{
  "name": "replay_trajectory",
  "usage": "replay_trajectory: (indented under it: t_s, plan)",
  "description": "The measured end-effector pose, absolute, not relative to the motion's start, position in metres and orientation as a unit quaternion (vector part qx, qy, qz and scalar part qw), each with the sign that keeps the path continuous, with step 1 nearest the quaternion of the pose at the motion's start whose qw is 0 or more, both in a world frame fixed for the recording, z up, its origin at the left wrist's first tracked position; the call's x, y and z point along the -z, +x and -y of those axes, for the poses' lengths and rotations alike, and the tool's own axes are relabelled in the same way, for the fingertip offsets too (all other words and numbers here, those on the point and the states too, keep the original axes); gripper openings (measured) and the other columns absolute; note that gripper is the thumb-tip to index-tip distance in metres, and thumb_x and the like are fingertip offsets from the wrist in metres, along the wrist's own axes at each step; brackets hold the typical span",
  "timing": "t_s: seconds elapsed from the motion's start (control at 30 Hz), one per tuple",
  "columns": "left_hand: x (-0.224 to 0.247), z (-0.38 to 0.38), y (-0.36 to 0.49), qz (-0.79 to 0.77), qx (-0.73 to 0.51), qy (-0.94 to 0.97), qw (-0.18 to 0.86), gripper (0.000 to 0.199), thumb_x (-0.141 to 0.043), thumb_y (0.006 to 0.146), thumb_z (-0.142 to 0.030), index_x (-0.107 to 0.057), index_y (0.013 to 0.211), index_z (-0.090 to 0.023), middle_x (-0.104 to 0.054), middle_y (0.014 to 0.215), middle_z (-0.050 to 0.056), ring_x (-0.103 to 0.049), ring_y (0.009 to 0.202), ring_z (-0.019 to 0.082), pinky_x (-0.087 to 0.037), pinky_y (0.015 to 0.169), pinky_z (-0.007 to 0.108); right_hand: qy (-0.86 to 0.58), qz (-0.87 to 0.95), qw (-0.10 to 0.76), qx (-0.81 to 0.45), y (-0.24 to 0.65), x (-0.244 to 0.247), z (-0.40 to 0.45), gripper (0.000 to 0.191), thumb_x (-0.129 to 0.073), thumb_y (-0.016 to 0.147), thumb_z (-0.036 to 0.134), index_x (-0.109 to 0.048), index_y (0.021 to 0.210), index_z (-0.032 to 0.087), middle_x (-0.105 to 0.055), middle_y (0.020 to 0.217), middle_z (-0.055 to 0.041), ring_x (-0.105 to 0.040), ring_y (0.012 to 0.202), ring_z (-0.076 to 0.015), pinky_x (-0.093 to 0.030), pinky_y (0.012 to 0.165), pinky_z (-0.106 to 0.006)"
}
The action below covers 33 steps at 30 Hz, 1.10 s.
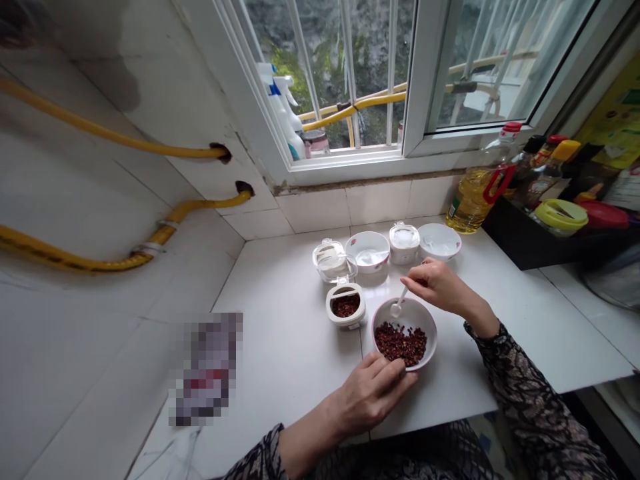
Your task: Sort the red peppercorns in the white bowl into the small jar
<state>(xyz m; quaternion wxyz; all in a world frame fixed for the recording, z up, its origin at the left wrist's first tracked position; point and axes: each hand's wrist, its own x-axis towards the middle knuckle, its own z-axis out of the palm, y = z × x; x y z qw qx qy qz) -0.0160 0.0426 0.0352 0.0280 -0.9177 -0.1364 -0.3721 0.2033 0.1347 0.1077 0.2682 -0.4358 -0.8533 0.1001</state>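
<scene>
A white bowl [430, 337] holds a heap of dark red dried peppercorns [401, 344]. My left hand [369, 393] grips the near rim of this bowl, with its fingers curled over the edge. My right hand [437, 287] is shut on a small white spoon [399, 297], whose bowl sits just inside the far rim. A small white lidded container [345, 306] stands open to the left of the bowl, with more peppercorns inside. The spoon's tip is partly hidden by the bowl's rim.
Behind stand a glass jar [333, 261], a white bowl [367, 251], a white lidded pot [404, 242] and a white bowl [439, 241]. Cooking oil [473, 200] and bottles sit in a black tray [530, 240]. Yellow gas pipes [105, 130] run along the tiled wall.
</scene>
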Motion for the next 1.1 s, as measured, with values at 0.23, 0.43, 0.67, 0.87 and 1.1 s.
replay_trajectory:
  t_s: [0.23,0.43,0.67,0.87,1.1]
  plan:
    - [-0.033,-0.041,-0.018,0.139,0.356,-0.924,0.021,0.021,-0.046,0.098,-0.008,-0.063,0.11,-0.008,-0.062,0.095,0.008,-0.054,0.072,0.013,-0.044,0.067,0.03,-0.466,0.859,0.158,-0.142,0.197,-0.099,-0.13,0.04,-0.052,0.091,0.025,-0.049,0.051,0.017,-0.041,0.048,0.0034,-0.03,0.053,-0.0093,-0.026,0.059,-0.027]
    - [-0.03,-0.042,-0.018,0.136,0.367,-0.92,0.025,0.022,-0.043,0.099,-0.009,-0.063,0.109,-0.009,-0.062,0.096,0.009,-0.055,0.075,0.014,-0.045,0.069,0.03,-0.48,0.821,0.183,-0.249,0.197,-0.1,-0.131,0.043,-0.051,0.089,0.027,-0.042,0.049,0.016,-0.028,0.049,0.007,-0.023,0.05,-0.0069,-0.02,0.051,-0.026]
    - [-0.028,-0.041,-0.019,0.136,0.347,-0.927,0.041,0.019,-0.053,0.096,-0.011,-0.062,0.112,-0.01,-0.062,0.098,0.009,-0.056,0.076,0.013,-0.046,0.07,0.029,-0.482,0.783,0.229,-0.319,0.205,-0.099,-0.137,0.043,-0.048,0.089,0.036,-0.042,0.051,0.017,-0.033,0.049,0.0058,-0.028,0.049,-0.007,-0.02,0.048,-0.024]
    - [-0.026,-0.041,-0.019,0.138,0.343,-0.928,0.045,0.019,-0.054,0.095,-0.012,-0.062,0.112,-0.01,-0.063,0.096,0.009,-0.056,0.075,0.013,-0.046,0.069,0.029,-0.479,0.829,0.252,-0.143,0.197,-0.094,-0.135,0.044,-0.048,0.093,0.028,-0.046,0.051,0.017,-0.043,0.048,0.0052,-0.027,0.048,-0.007,-0.032,0.064,-0.028]
    - [-0.03,-0.042,-0.018,0.137,0.354,-0.925,0.028,0.021,-0.046,0.098,-0.009,-0.062,0.111,-0.009,-0.063,0.096,0.009,-0.056,0.075,0.014,-0.046,0.069,0.03,-0.453,0.857,0.199,-0.148,0.186,-0.09,-0.13,0.041,-0.052,0.092,0.025,-0.051,0.051,0.016,-0.046,0.048,0.0039,-0.027,0.05,-0.0078,-0.028,0.059,-0.027]
